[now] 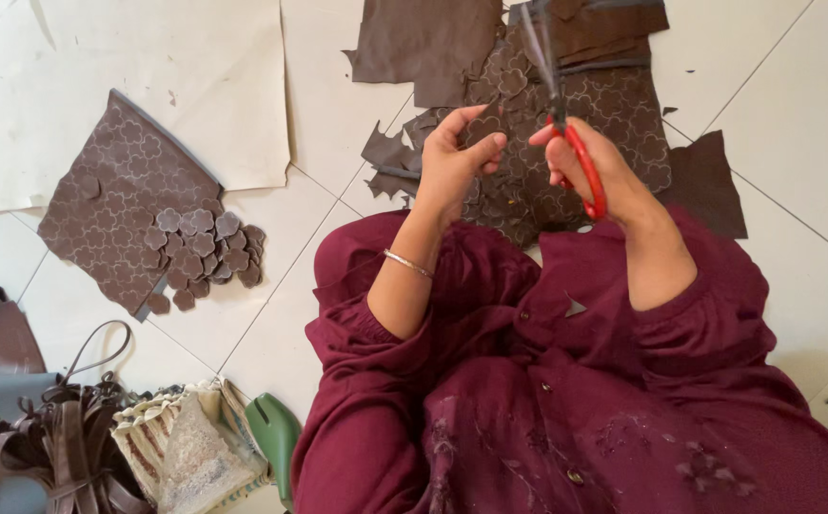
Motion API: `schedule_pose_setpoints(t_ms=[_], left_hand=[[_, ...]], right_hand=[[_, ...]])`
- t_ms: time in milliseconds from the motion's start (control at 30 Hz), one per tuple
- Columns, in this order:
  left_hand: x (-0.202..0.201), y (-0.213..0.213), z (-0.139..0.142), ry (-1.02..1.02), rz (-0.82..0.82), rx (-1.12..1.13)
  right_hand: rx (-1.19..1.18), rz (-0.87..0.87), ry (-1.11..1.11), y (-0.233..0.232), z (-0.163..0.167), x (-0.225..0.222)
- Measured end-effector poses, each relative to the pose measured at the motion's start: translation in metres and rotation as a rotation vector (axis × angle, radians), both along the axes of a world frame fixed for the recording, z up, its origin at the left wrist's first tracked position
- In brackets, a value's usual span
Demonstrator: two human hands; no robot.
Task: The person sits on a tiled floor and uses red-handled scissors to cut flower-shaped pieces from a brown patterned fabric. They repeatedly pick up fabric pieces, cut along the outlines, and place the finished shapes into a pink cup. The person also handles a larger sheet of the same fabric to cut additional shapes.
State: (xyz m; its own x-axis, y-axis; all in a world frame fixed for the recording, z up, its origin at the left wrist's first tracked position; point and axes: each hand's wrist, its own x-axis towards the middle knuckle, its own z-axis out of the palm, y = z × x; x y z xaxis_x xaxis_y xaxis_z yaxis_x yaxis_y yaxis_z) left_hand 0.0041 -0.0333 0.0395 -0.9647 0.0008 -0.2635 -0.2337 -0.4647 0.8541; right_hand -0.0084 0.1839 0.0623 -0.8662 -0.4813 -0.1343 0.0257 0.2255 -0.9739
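View from above of a person seated on a pale tiled floor (795, 105), wearing a dark maroon garment w/ long sleeves.

Left hand (454, 160) was raised in front of the body, a thin bangle (406, 263) on its wrist. Its fingers (483, 145) were curled closed, pinching a small brown cut-out piece (483, 128) between thumb & fingertips.

Right hand (593, 162) was closed around the red handles of a pair of scissors (566, 124); dark blades pointed up & away from the body, toward the far edge of the floor. Can't tell how far the blades were apart.

Under both hands, just beyond the lap, lay a large brown sheet stamped w/ flower outlines (614, 114), ragged where shapes had been cut out. Plain brown offcuts (428, 43) lay touching it at the far side.

Well apart, toward the person's left, a second patterned brown sheet (114, 190) lay partly on pale paper (128, 76). A heap of cut flower shapes (207, 249) sat on its near corner.

At the near left corner of the floor: a bundle of brown strips (67, 447), a woven sack (190, 447) & a green object (276, 433), partly hidden.
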Motion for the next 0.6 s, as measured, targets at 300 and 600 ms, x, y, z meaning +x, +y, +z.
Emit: schedule_pose_setpoints(t_ms=[300, 600], left_hand=[[-0.002, -0.008, -0.033, 0.054, 0.06, 0.089], [-0.001, -0.005, -0.031, 0.068, -0.033, -0.007]], right_hand=[[0.273, 0.12, -0.012, -0.015, 0.002, 0.009], [0.265, 0.162, 0.01, -0.014, 0.004, 0.009]])
